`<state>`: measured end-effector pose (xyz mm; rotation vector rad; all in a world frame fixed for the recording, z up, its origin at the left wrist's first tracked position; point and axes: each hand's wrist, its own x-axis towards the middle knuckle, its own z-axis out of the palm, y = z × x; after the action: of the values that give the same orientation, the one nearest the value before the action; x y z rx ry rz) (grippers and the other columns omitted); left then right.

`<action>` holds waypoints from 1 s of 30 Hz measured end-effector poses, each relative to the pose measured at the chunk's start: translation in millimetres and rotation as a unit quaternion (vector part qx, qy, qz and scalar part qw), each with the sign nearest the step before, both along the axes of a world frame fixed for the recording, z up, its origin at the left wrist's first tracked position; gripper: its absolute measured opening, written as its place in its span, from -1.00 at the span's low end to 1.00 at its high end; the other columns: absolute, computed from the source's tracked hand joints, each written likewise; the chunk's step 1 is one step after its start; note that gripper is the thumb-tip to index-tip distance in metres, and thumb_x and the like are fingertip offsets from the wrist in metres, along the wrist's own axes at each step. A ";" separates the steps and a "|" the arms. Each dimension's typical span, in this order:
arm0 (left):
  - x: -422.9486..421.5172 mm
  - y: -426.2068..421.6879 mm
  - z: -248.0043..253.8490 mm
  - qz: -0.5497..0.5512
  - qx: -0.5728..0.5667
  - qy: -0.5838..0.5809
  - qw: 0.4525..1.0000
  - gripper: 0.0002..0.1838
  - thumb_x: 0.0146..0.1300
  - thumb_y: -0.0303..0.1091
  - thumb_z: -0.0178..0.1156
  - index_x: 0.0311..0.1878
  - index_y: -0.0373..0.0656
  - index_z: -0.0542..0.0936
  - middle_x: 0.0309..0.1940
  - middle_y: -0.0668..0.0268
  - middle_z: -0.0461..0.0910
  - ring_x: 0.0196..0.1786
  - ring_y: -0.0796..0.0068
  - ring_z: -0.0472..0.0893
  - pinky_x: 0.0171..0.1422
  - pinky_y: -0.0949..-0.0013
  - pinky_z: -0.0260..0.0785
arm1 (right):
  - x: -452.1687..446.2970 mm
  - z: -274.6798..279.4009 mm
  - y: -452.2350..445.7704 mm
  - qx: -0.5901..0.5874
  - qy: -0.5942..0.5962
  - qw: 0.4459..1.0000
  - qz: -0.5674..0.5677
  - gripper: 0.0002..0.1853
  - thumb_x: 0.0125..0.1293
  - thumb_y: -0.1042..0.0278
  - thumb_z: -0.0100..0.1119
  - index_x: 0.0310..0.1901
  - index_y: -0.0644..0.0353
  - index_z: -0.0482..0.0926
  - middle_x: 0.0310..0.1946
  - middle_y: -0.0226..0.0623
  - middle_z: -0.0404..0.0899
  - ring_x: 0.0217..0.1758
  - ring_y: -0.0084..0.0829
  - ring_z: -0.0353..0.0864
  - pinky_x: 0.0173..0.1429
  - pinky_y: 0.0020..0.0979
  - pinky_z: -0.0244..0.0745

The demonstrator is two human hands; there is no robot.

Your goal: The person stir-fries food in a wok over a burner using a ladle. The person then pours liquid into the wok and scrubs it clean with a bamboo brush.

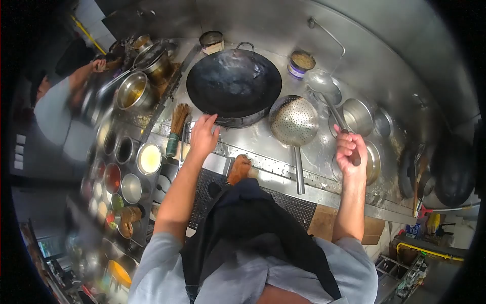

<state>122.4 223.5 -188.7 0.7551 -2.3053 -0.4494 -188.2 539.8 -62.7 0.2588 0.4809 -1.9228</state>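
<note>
A ladle (331, 106) is held in my right hand (351, 149), its handle inside the closed fingers. The ladle's bowl points away from me, over a metal container at the back of the counter. At the near left rim of a black wok (233, 83), my left hand (204, 134) has its fingers stretched out. Whether the fingertips touch the rim I cannot tell. The wok sits on the stove with a sheen inside. Between wok and right hand lies a perforated strainer (293, 121), its long handle toward me. A bamboo brush (177, 129) is left of my left hand.
Metal pots (357, 116) stand behind my right hand. Two tins, one with a purple label (301, 63), stand at the back. Leftward are a saucepan (135, 91) and several seasoning containers (150, 158). An orange-brown cloth (239, 169) lies on the front edge. Another person (66, 101) works at far left.
</note>
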 end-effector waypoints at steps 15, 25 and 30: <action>5.7 -3.3 -36.7 0.080 0.030 -0.062 0.994 -0.59 0.10 -0.48 0.28 0.08 -0.11 0.58 0.24 0.14 0.51 0.18 0.05 0.53 0.23 0.01 0.30 | 107.2 11.7 -11.1 0.104 0.057 0.961 0.251 -0.57 0.36 0.36 0.03 0.24 0.25 0.37 -0.44 -0.40 0.40 -0.60 -0.60 0.38 -0.66 -0.54 0.29; 153.1 108.3 -129.4 0.149 0.133 -0.038 0.979 -0.73 0.15 -0.51 0.16 -0.06 -0.17 0.65 0.08 0.06 0.60 0.15 -0.01 0.56 0.23 0.08 0.39 | 90.5 -34.6 -40.3 0.215 0.354 0.868 0.273 -0.41 0.32 0.46 0.07 0.38 0.28 0.22 -0.48 -0.35 0.45 -0.65 -0.54 0.39 -0.62 -0.48 0.33; 277.9 174.8 -197.0 0.253 0.346 -0.157 0.890 -0.85 0.20 -0.43 0.16 -0.20 -0.20 0.65 -0.19 0.06 0.66 -0.12 -0.06 0.62 0.02 0.02 0.48 | 41.7 -84.1 -31.1 0.301 0.523 0.787 0.130 -0.27 0.31 0.52 0.02 0.51 0.26 0.05 -0.49 -0.38 0.45 -0.68 -0.55 0.38 -0.58 -0.47 0.38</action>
<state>400.3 398.4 -385.7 1.8384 -2.0815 -0.9715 -146.6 508.6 -146.8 -0.5099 1.7753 -1.4291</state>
